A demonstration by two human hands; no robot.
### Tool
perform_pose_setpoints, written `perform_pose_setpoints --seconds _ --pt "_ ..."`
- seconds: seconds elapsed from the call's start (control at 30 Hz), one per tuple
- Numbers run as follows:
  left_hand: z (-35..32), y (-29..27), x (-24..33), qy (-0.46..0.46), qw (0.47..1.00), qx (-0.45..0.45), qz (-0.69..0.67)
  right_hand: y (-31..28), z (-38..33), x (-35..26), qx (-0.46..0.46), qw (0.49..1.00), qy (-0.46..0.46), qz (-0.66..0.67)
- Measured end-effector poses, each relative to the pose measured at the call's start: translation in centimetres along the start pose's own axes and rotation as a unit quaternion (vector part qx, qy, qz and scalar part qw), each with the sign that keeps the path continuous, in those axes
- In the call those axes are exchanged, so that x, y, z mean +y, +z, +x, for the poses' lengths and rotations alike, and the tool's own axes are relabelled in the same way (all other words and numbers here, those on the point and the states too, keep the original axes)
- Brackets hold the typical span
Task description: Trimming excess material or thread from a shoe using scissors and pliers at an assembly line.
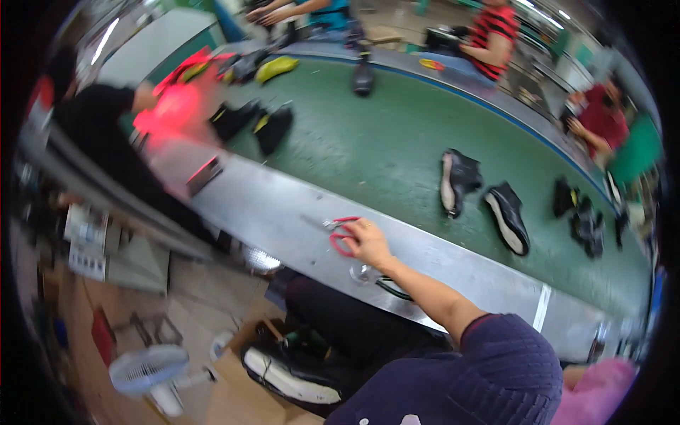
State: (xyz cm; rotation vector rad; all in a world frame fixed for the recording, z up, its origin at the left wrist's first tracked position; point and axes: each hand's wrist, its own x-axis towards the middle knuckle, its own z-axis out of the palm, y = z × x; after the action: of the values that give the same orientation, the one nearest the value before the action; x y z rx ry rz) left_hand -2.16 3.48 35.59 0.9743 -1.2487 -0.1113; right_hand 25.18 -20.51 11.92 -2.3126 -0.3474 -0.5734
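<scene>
My right hand point(368, 243) reaches across the metal edge of the bench and is closed on the red handles of a pair of scissors point(338, 242). Their blades point left, slightly blurred, just over the metal strip point(283, 205). A small clear object point(363, 273) and a dark curved piece point(394, 288) lie just below the hand, partly behind my forearm. A black shoe with a white sole point(294, 379) rests low in the picture beside my dark-trousered leg, above a cardboard box point(234, 386). My left hand does not show.
On the green conveyor belt point(340, 142) stand black shoes with pale soles point(460, 180) to the right and dark shoes point(273, 129) to the left. A phone-like object point(205, 175) lies on the strip. Co-workers sit along the far side and left. A white fan point(150, 370) stands lower left.
</scene>
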Motion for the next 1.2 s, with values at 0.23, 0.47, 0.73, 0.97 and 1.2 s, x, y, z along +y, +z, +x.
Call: perform_pose_setpoints --seconds 0.23,0.47,0.73,0.97,1.2 --pt "0.9 1.4 1.1 0.062 0.997 -0.01 0.054 -0.1 0.2 -0.6 -0.08 0.996 0.009 -0.04" --pt "-1.8 2.4 3.7 0.05 0.973 0.207 0.087 -3.8 3.0 -2.4 -0.357 0.886 0.241 0.174" --pt "-10.5 5.1 -5.0 -0.351 0.493 0.724 0.331 -13.4 -2.7 -17.6 -0.658 0.541 0.366 0.375" --pt "-9.9 4.8 -9.5 -0.317 0.471 0.736 0.368 -14.4 -3.5 -20.7 -0.782 0.451 0.28 0.326" --pt "-10.1 4.7 -10.5 -0.313 0.454 0.735 0.396 -12.0 -3.8 -24.5 -0.756 0.489 0.349 0.261"
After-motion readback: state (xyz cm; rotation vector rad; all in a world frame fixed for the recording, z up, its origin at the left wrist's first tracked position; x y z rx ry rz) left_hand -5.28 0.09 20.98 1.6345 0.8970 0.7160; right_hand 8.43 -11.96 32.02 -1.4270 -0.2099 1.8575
